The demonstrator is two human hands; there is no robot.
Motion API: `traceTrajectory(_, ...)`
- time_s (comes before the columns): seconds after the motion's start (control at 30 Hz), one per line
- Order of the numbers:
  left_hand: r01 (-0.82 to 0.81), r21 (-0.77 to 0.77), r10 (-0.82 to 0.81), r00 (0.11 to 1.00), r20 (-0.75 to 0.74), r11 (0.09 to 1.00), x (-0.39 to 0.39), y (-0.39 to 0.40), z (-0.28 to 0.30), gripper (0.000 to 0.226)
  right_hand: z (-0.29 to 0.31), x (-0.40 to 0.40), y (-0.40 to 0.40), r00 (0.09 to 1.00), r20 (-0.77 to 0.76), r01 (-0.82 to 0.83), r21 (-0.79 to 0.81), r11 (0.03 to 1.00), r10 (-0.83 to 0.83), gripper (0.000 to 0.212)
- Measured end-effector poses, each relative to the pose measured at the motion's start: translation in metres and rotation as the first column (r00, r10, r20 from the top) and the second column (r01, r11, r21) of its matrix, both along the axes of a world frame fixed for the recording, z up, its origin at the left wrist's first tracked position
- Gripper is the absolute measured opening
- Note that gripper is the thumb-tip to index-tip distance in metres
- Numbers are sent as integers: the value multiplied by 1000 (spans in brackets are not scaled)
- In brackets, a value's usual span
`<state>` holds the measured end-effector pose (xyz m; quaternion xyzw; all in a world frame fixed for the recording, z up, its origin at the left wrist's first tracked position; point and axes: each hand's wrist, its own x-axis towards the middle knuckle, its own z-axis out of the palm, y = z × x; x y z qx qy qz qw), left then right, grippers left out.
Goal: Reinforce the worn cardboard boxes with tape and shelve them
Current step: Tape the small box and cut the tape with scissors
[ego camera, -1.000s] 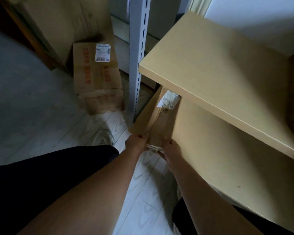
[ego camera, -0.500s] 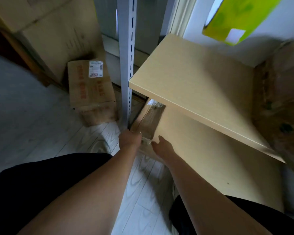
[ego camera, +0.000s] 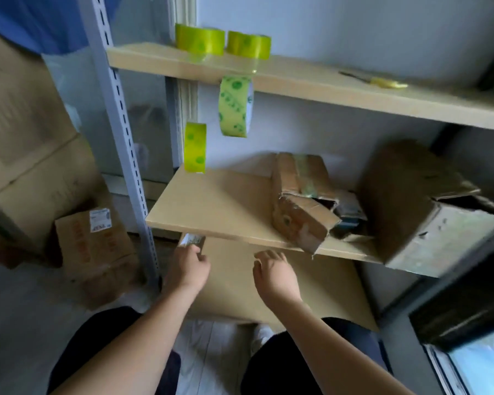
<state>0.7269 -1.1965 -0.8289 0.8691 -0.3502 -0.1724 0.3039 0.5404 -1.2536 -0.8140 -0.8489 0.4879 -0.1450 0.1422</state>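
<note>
A cardboard box [ego camera: 192, 241] lies on the lower shelf [ego camera: 320, 283], tucked under the middle shelf [ego camera: 211, 206]; only its near corner with a white label shows. My left hand [ego camera: 189, 270] holds that near end, fingers curled toward it. My right hand [ego camera: 275, 276] hovers over the lower shelf to the right, fingers loosely curled, holding nothing. Two worn boxes sit on the middle shelf: a torn taped one [ego camera: 300, 201] and a larger one [ego camera: 428, 206]. Two green tape rolls [ego camera: 199, 39] stand on the top shelf.
Green tape strips [ego camera: 236, 106] hang from the top shelf's edge. A yellow-handled tool [ego camera: 382, 82] lies on the top shelf. A labelled box [ego camera: 94, 252] sits on the floor left of the grey upright [ego camera: 120, 124], with a big carton [ego camera: 26, 166] behind it.
The box has slid further in under the middle shelf. My right hand has let go and moved right. My view has lifted, showing the upper shelves and tape.
</note>
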Motion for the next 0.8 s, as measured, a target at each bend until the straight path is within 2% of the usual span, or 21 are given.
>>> traceTrajectory(0.07, 56, -10, -55, 996, 70, 998, -18, 1, 22, 31, 21, -25, 7, 999, 25, 38, -112, 993, -36, 25)
traceTrajectory(0.2, 151, -64, -143, 983, 118, 986, -54, 1, 55, 29, 54, -66, 19, 993, 71, 117, -317, 941, -99, 17)
traceTrajectory(0.3, 212, -114, -193, 968, 160, 971, -76, -3, 75, 31, 69, -83, 19, 985, 102, 170, -437, 883, -140, 26)
traceTrajectory(0.4, 248, -242, -222, 966, 130, 938, -83, -22, 92, 30, 76, -86, 4, 946, 262, 299, -466, 832, -193, 33)
traceTrajectory(0.47, 282, -345, -256, 959, 118, 896, -84, -40, 100, 31, 79, -85, -14, 884, 400, 408, -403, 819, -243, 37)
traceTrajectory(0.53, 307, -408, -295, 951, 95, 860, -83, -61, 104, 34, 80, -84, -35, 784, 541, 507, -274, 817, -305, 38)
traceTrajectory(0.63, 310, -452, -339, 941, 16, 837, -86, -93, 100, 39, 76, -84, -70, 662, 640, 561, -77, 824, -390, 41)
traceTrajectory(0.73, 309, -481, -382, 922, -59, 820, -92, -124, 85, 46, 69, -87, -106, 632, 651, 515, 52, 856, -420, 44)
traceTrajectory(0.8, 291, -427, -378, 916, -133, 856, -96, -143, 72, 56, 68, -87, -126, 639, 633, 464, 136, 875, -437, 43)
